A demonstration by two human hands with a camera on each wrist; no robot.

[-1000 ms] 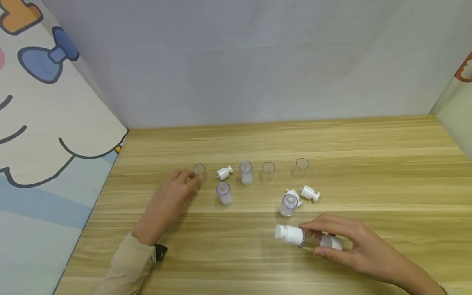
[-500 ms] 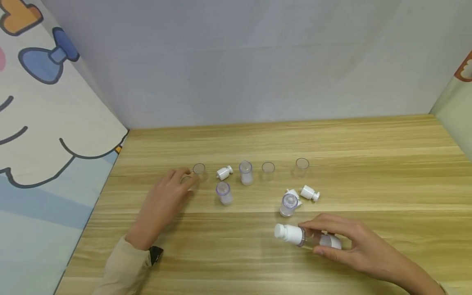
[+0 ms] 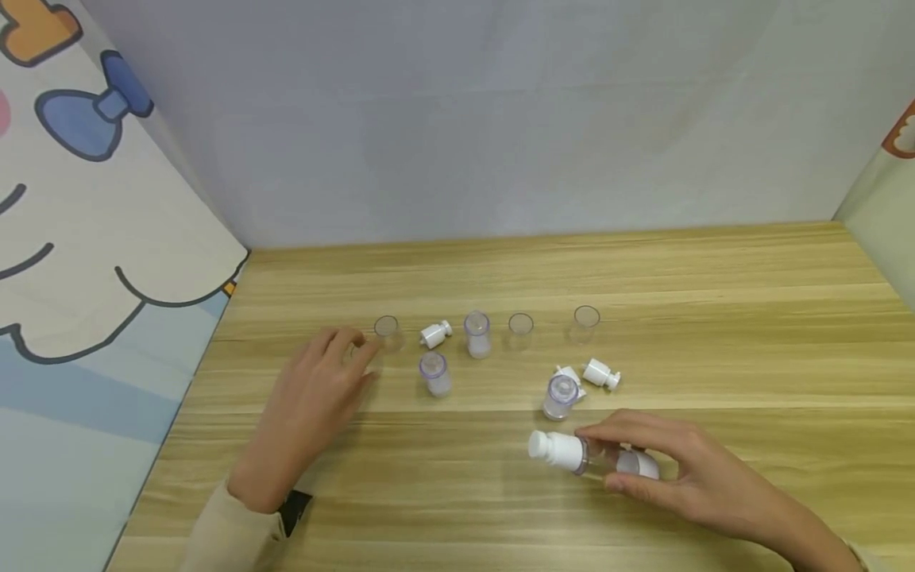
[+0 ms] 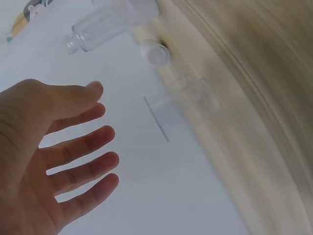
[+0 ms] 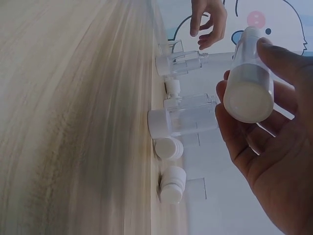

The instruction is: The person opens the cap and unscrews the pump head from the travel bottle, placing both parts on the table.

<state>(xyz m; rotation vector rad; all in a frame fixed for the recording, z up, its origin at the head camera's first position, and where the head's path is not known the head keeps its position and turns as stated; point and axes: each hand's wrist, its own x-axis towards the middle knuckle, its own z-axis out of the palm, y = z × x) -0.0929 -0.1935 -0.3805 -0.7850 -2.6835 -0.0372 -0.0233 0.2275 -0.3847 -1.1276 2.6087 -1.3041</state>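
Observation:
My right hand (image 3: 665, 469) grips a clear bottle (image 5: 249, 83) with a white base and a white pump top (image 3: 557, 450), tilted on its side above the table. My left hand (image 3: 318, 397) hovers at the left with its fingers apart; the left wrist view shows nothing in its grasp. Behind its fingers a clear cap is mostly hidden. Just right of them stands another clear cap (image 3: 387, 334). Beyond that lies a white pump top (image 3: 435, 334). Two clear bottles without pumps, a nearer one (image 3: 435, 375) and a farther one (image 3: 477, 335), stand close by.
A third clear bottle (image 3: 560, 398) stands before my right hand, partly covering a white pump top (image 3: 572, 376). Another pump top (image 3: 601, 375) lies beside it. Two clear caps, one in the middle (image 3: 520, 330) and one farther right (image 3: 584, 324), stand at the back. A grey backdrop (image 3: 500, 143) rises behind.
My left hand has drawn slightly left and toward me. The right hand and its bottle have shifted only a little to the left.

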